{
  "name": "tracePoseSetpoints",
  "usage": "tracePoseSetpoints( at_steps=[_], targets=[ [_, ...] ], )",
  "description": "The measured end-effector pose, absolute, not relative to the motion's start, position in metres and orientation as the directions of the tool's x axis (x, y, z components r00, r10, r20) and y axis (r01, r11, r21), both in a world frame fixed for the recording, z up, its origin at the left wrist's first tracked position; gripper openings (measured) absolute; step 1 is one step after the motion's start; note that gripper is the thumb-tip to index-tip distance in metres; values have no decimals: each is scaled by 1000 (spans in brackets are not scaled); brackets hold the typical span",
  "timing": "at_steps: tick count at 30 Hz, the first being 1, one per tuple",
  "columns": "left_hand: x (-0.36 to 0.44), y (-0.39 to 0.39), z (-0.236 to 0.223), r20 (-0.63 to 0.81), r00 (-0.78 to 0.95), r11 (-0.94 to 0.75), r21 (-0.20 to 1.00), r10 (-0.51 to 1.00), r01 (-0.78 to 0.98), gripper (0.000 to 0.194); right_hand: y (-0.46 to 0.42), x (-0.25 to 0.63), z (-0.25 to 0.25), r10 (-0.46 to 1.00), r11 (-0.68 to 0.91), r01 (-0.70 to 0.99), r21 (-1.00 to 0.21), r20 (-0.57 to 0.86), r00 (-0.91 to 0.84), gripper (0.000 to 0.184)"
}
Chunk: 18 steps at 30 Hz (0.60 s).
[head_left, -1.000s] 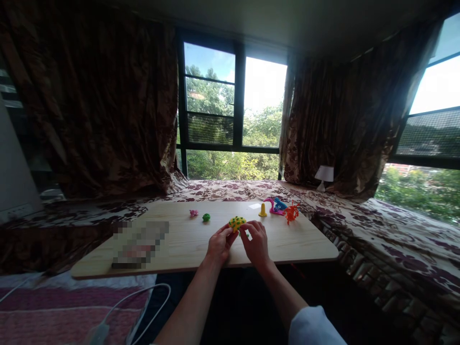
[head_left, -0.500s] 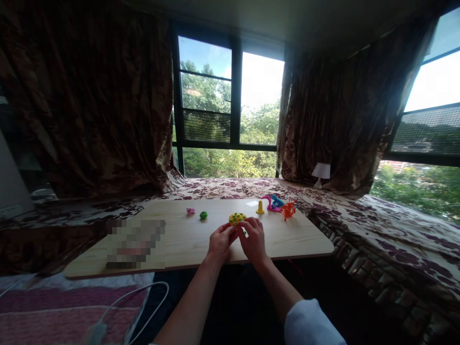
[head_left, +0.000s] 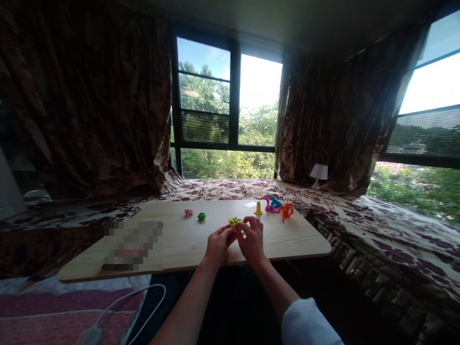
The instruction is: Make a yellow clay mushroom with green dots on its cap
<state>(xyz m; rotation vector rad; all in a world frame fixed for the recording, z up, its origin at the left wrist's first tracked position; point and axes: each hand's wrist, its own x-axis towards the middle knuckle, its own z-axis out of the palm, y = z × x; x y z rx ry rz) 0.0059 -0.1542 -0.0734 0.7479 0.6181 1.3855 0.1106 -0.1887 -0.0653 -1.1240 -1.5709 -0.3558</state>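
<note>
Taking the yellow cone (head_left: 258,208) as landmark, the spotted toy (head_left: 234,223) is to its left and nearer the person, held up over the tabletop (head_left: 176,242). The left hand (head_left: 218,243) has its grip clamped on the toy, thumb against fingers. The right hand (head_left: 251,238), directly nearer than the cone, curls its fingertips against the toy; whether that grip is closed on it, I cannot tell. Left of the cone, well apart, are the green toy (head_left: 201,217) and, farther out, the pink toy (head_left: 189,212); a broad stretch of wood runs from these to the near edge. Farther left of the cone and nearer, a pixelated patch (head_left: 132,244) reaches that edge. Right of the cone, the magenta toy (head_left: 272,209), blue toy (head_left: 276,201) and orange toy (head_left: 286,210) crowd together, the orange one close to the right edge, leaving little room there. Nearer than the cone, wood extends past the right hand to a rounded corner.
</note>
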Motion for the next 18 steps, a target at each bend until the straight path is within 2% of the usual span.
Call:
tracePoseSetpoints(
  at_steps=[18],
  targets=[
    [3, -153, -77, 113, 185, 25, 788, 976, -615, 9, -188, 112, -65, 488, 478, 805, -352, 868, 90, 11]
  ],
)
